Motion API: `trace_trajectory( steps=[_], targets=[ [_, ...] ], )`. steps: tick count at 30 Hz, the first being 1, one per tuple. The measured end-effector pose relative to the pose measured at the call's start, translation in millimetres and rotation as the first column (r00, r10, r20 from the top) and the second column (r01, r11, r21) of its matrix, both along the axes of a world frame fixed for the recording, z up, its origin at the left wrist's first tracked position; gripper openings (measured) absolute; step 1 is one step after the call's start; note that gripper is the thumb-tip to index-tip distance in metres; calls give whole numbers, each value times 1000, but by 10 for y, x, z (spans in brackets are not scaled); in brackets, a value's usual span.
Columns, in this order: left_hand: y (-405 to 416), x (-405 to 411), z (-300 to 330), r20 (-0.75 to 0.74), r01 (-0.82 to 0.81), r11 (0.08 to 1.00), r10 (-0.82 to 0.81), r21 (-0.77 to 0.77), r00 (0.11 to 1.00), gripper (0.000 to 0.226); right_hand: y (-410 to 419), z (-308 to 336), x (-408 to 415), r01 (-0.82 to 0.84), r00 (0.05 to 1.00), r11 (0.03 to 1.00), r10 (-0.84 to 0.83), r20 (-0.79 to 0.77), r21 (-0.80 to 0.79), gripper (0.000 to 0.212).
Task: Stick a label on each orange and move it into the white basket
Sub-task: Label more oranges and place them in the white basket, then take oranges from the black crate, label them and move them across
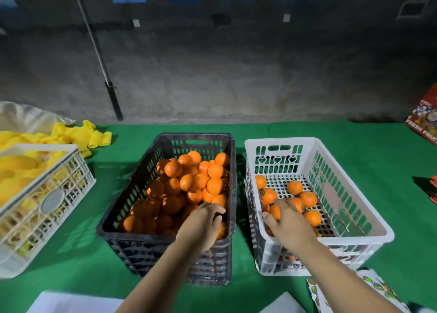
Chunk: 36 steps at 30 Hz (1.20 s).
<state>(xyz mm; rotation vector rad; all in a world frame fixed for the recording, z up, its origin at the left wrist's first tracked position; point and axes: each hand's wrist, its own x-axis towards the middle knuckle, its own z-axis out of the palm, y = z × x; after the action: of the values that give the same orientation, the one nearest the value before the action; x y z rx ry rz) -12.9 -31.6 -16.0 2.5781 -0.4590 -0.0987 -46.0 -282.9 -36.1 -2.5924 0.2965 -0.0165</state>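
- The left hand (205, 220), fingers curled downward, closes over a round orange fruit (221, 229) at the near right corner of the black slotted plastic crate (165, 237), centre frame; the fruit is mostly hidden beneath the palm.
- The right hand (287, 222) reaches palm-down into the white perforated plastic basket (354, 238), right of centre, fingers loosely spread over the oranges there; whether it grips one cannot be told.
- Both bare forearms rise from the bottom edge, angling up and apart, one to each container.
- The black crate is heaped with oranges (196, 180); the white basket holds a scattered single layer (305, 201) on its floor.
- A sheet of round printed stickers (376, 289) lies at lower right, just beside the basket's near corner.
- Crate and basket stand side by side on a green cloth-covered table (71, 249).
- At left, a pale lattice crate (47, 208) holds yellow foam netting (78, 135), more spilling behind it.
- A rough grey concrete wall (236, 76) fills the upper frame.
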Motion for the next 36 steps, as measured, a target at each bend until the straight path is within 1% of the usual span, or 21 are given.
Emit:
trace_trajectory(
  steps=[3,6,8,10,12,14,17,19,20,21,23,24,25,26,27,28,30,31,33,35,36],
  targets=[
    [-57,236,-52,-52,34,994,-29,99,998,34,151,-130,52,-105,994,990,107,24,-94,62],
    [-85,515,-129,-86,17,984,-2,175,996,38,204,-256,40,-100,994,958,106,7,-268,71],
    [-85,712,-185,-88,-15,970,38,244,995,41,212,-308,31,-82,995,941,96,28,-327,74],
    [-82,906,-228,-44,-56,933,76,356,996,48,223,-328,34,-64,996,942,83,43,-331,74],
    [-58,1091,-255,6,-102,877,113,469,994,55,228,-339,45,-60,996,945,77,39,-321,73],
    [-11,1272,-299,-8,-129,831,159,541,987,62,230,-353,49,-60,997,951,75,37,-305,71],
    [47,1479,-391,-85,-165,815,253,556,964,73,232,-367,50,-52,997,953,67,40,-298,70],
    [93,1573,-464,-44,-209,787,286,580,957,81,230,-365,53,-46,998,954,58,34,-295,70],
    [136,1617,-499,-16,-237,777,303,583,953,80,235,-362,49,-37,998,957,51,40,-286,71],
    [184,1646,-517,-11,-268,778,332,568,943,73,240,-359,46,-29,998,960,45,52,-279,72],
    [290,1665,-571,-50,-290,825,357,485,933,56,247,-345,43,-25,996,961,47,71,-276,73],
    [329,1640,-577,-84,-287,869,347,402,934,56,247,-340,45,-24,996,960,47,74,-278,73],
    [339,1567,-559,-123,-292,914,336,281,934,60,248,-341,44,-23,996,959,47,76,-284,73],
    [310,1472,-505,-176,-315,942,332,119,927,63,252,-343,39,-20,996,956,45,79,-293,73],
    [263,1374,-434,-197,-346,938,333,-35,922,66,257,-344,35,-16,995,953,45,88,-303,72],
    [192,1264,-331,-173,-349,927,324,-139,930,68,261,-339,35,-15,994,951,48,98,-309,72],
    [18,954,-125,-35,-302,913,304,-275,952,70,273,-333,17,-17,992,952,54,112,-306,70],
    [-95,757,-35,-4,-259,883,279,-392,960,68,267,-324,9,-22,991,953,61,120,-301,68],
    [-317,273,55,59,-122,783,198,-610,978,66,252,-309,-34,-38,982,960,88,169,-278,63],
    [-506,-243,48,77,-17,641,118,-767,990,68,226,-308,-104,-81,954,974,137,268,-212,55],
    [-576,-466,-10,67,12,585,73,-811,995,70,203,-315,-150,-116,930,983,158,332,-144,51]
  ],
)
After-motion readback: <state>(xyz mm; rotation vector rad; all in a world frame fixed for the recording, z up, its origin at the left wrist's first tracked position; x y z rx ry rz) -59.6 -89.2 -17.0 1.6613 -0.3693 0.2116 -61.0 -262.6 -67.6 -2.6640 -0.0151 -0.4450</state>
